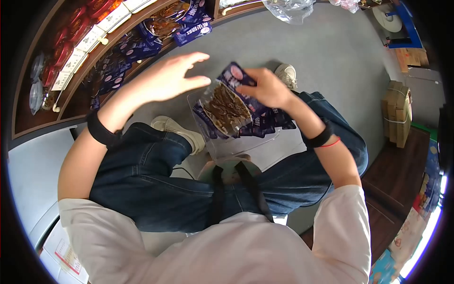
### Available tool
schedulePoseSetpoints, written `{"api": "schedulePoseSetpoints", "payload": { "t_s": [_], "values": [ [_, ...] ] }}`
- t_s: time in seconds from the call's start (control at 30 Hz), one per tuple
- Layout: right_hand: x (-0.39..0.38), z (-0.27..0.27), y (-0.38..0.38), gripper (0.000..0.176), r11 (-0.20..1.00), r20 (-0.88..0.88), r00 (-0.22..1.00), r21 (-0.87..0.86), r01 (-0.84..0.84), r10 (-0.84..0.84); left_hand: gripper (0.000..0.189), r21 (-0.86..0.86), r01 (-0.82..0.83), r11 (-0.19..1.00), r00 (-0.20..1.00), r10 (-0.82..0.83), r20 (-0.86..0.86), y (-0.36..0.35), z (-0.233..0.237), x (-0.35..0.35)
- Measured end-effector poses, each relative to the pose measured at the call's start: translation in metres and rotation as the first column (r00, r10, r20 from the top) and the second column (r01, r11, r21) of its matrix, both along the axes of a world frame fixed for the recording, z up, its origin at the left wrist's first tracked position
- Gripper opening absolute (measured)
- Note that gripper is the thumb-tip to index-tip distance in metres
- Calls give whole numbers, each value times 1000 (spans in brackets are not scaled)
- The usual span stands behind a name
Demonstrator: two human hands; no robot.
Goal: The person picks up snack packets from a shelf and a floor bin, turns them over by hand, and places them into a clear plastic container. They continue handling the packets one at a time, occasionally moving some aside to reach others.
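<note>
My right hand [270, 89] grips the upper right edge of a purple snack packet [227, 108], thumb on its front. A clear window in the packet shows brown, strip-like food. My left hand [177, 78] hangs in the air to the left of it, thumb and fingers apart, holding nothing. Under the packet, between my feet, a clear plastic bin [276, 150] holds several more purple packets [261, 125], partly hidden by the one I hold.
Wooden shelves [142, 65] curve along the upper left, bearing purple packets [142, 46], red packages [78, 35] and white label cards [91, 39]. A clear plastic bag [291, 9] lies at the top. Tied cardboard [397, 113] stands at right beside a dark wooden surface [395, 170].
</note>
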State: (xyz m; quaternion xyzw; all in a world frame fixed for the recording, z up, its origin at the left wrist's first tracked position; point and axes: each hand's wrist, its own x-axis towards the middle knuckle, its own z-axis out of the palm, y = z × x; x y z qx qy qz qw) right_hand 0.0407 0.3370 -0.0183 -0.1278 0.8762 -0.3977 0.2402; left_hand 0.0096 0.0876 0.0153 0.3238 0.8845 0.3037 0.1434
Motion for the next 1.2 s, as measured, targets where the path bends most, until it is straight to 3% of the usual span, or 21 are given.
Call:
{"api": "schedulePoseSetpoints", "payload": {
  "t_s": [0.03,0.07,0.13,0.2,0.27,0.3,0.33,0.4,0.43,0.47,0.53,0.57,0.63,0.77,0.87,0.93,1.1,1.17,1.2],
  "values": [
    [9,-23,2,32,999,12,999,9,44,-44,45,-40,-4,999,968,14,250,-5,4,-14],
    [21,-49,4,31,996,29,995,22,92,-93,42,13,-39,999,949,33,314,-12,1,-23],
    [45,-106,9,30,968,88,964,49,246,-249,38,27,-76,997,931,61,361,-32,8,-39],
    [73,-190,19,33,922,115,928,-120,368,-355,33,96,-92,991,960,63,271,-61,7,-49],
    [96,-223,22,38,935,87,960,265,235,-265,30,114,-110,987,947,69,314,-87,12,-49],
    [97,-212,17,41,843,177,944,516,151,-278,30,92,-176,980,927,133,350,-98,14,-46],
    [90,-196,17,41,840,182,942,521,151,-282,30,66,-240,968,901,197,386,-110,16,-41],
    [73,-166,15,40,767,417,895,623,-153,-160,29,35,-257,966,925,235,300,-138,14,-35],
    [72,-157,10,39,670,138,990,736,-101,-2,31,79,-310,947,911,272,311,-155,14,-32],
    [57,-156,7,40,677,103,993,735,-33,-64,35,106,-431,896,848,362,388,-171,13,-29],
    [29,-146,-9,43,662,71,997,748,-38,-22,40,111,-578,808,769,494,406,-199,11,-20],
    [24,-149,-16,43,662,69,997,748,-38,-21,40,112,-579,808,769,495,405,-209,7,-15],
    [16,-158,-32,43,807,-264,951,589,27,161,40,127,-742,658,635,630,447,-222,-4,-4],
    [30,-211,-58,44,758,-277,926,652,-15,257,37,125,-760,638,591,596,544,-216,-18,18],
    [51,-235,-70,33,732,-155,965,680,-49,209,37,94,-714,694,624,569,536,-210,-22,29],
    [66,-240,-78,21,623,-6,923,739,-255,384,37,105,-729,676,613,577,541,-209,-26,30],
    [77,-222,-91,20,444,117,911,844,-301,396,38,217,-815,537,552,606,573,-206,-39,29],
    [78,-226,-91,20,381,134,870,860,-340,475,38,193,-805,560,576,663,478,-207,-41,26],
    [72,-229,-91,25,456,184,898,810,-369,400,38,236,-776,585,624,656,424,-221,-53,24]
  ]
}}
